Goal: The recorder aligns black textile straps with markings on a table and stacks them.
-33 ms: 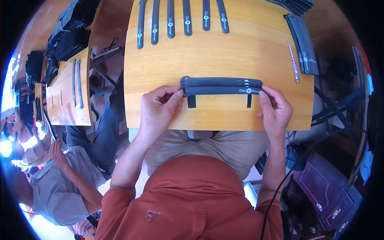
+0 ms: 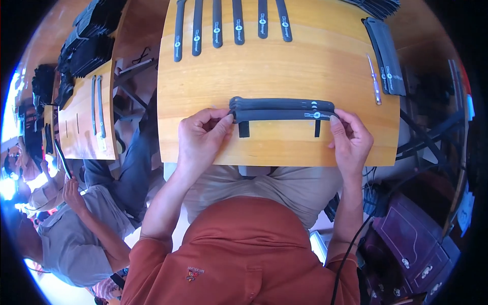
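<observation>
A dark grey strap (image 2: pixel 284 116) with a white printed mark stretches across the near part of the table, lying along the front of a small stack of like straps (image 2: pixel 274 104). My left hand (image 2: pixel 202 133) pinches its left end between thumb and fingers. At the other end my right hand (image 2: pixel 351 137) grips the strap the same way. Two short black strips, a wider left strip (image 2: pixel 244 129) and a narrower right strip (image 2: pixel 317 128), show below the strap on the wood. Whether they are fixed to the table cannot be made out.
Several single straps (image 2: pixel 217 25) lie in a row along the wooden table's (image 2: pixel 203 81) far side. At the right are a screwdriver (image 2: pixel 376 89) and a strap pile (image 2: pixel 384 56). A person (image 2: pixel 84 229) sits at a neighbouring table (image 2: pixel 86 127) on the left, beside black bundles (image 2: pixel 91 56).
</observation>
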A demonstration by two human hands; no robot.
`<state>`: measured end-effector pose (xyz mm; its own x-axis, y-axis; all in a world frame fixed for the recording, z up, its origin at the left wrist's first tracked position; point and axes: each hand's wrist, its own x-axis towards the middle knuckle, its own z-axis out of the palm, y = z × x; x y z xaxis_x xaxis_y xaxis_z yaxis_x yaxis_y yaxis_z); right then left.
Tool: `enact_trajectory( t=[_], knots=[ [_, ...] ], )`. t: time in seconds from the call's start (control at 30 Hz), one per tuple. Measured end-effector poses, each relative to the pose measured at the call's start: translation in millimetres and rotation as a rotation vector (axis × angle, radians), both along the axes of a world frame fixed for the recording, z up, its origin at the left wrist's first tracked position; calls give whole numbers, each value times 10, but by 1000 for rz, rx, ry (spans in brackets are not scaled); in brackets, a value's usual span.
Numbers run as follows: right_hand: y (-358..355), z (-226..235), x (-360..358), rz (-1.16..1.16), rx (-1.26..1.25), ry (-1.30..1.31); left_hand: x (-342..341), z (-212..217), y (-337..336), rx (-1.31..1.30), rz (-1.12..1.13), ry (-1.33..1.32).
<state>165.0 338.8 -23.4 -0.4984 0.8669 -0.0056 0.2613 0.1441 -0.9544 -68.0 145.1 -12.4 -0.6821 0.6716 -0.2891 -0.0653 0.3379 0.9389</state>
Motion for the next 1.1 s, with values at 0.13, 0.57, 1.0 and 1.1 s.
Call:
enact_trajectory(
  t=[0.13, 0.57, 1.0, 1.1],
  knots=[
    [12, -27, -10, -37, 10, -31, 7, 68, 65, -52, 14, -28],
    [5, -53, -48, -36, 184, -62, -11, 74, 105, -116, 35, -54],
    [1, -23, -47, -66, 152, -85, -1, 27, 118, -112, 34, -39],
    [3, -65, -55, -95, 193, -67, -9, 42, 111, -134, 50, -68]
  ],
)
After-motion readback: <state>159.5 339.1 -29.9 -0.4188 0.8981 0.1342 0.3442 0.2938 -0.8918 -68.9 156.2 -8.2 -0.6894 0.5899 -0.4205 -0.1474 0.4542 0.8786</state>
